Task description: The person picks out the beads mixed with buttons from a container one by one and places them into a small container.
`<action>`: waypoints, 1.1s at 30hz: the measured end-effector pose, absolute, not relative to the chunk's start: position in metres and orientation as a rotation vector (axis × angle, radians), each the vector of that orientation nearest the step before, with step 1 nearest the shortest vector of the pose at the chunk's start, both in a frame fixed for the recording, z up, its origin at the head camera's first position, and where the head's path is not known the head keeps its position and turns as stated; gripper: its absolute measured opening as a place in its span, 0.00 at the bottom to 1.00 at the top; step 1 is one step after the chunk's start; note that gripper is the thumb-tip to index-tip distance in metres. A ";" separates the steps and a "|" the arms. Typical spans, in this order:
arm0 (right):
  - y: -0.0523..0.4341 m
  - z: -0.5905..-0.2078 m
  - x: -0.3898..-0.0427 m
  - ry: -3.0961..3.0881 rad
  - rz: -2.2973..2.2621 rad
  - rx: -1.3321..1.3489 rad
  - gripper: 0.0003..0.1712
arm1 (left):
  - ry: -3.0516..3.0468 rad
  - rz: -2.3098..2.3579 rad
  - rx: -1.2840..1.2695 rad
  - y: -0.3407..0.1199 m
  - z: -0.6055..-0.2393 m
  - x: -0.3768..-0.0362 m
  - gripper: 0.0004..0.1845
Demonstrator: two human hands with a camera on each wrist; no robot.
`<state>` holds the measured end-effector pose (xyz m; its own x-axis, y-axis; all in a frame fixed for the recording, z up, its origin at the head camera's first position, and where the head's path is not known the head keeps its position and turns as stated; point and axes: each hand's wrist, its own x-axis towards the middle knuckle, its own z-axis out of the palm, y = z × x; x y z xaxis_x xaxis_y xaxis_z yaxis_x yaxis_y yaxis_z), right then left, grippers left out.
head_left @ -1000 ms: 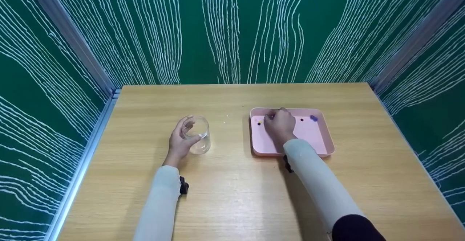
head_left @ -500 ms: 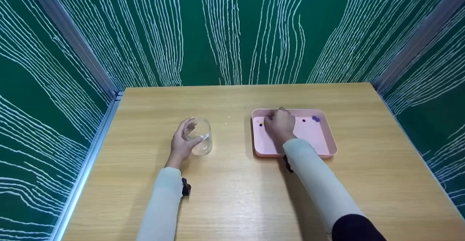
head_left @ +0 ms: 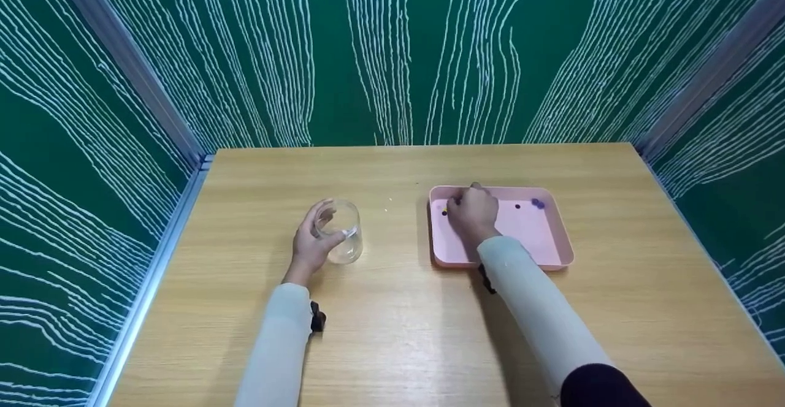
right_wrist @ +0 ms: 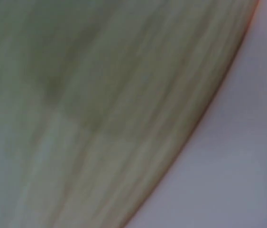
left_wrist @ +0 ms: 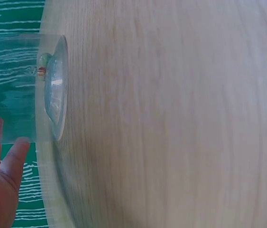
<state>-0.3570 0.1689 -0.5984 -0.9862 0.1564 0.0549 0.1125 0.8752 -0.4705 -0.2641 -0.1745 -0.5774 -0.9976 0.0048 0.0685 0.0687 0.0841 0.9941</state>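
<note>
My left hand (head_left: 311, 249) grips the side of a clear cup (head_left: 347, 249) that stands upright on the table, thumb near the rim. In the left wrist view, small green and reddish beads (left_wrist: 41, 71) show low inside the cup (left_wrist: 10, 95), and part of the left hand (left_wrist: 0, 180) appears beside it. My right hand (head_left: 473, 214) reaches into a shallow pink tray (head_left: 527, 241), fingers bent downward. Its fingertips are hidden behind the hand, so whether they pinch anything does not show. A dark bead (head_left: 444, 213) lies just left of it.
Toward the tray's right side lie another dark bead (head_left: 517, 206) and a clump of purple-blue beads (head_left: 538, 203). Two tiny white specks (head_left: 388, 205) sit on the wooden table (head_left: 392, 309) between cup and tray. Green walls (head_left: 331, 57) with white lines enclose the table.
The head view has shifted slightly, so the table and tray appear farther right. Relative to the tray, my right hand has edged a little left. The left hand keeps its grip on the cup.
</note>
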 end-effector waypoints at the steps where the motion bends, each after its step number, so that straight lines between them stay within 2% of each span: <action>1: 0.168 -0.599 -0.357 -2.958 0.736 -0.217 0.10 | -2.273 -2.089 -0.066 -0.174 -0.578 -0.264 0.39; 10: 0.167 -0.598 -0.354 -2.960 0.748 -0.220 0.12 | -2.236 -2.129 -0.081 -0.174 -0.575 -0.264 0.39; 21: 0.171 -0.598 -0.350 -2.928 0.671 -0.140 0.14 | -2.117 -2.313 -0.302 -0.176 -0.550 -0.254 0.45; 33: 0.170 -0.596 -0.347 -2.963 0.798 -0.229 0.09 | -2.103 -2.324 -0.325 -0.178 -0.550 -0.254 0.42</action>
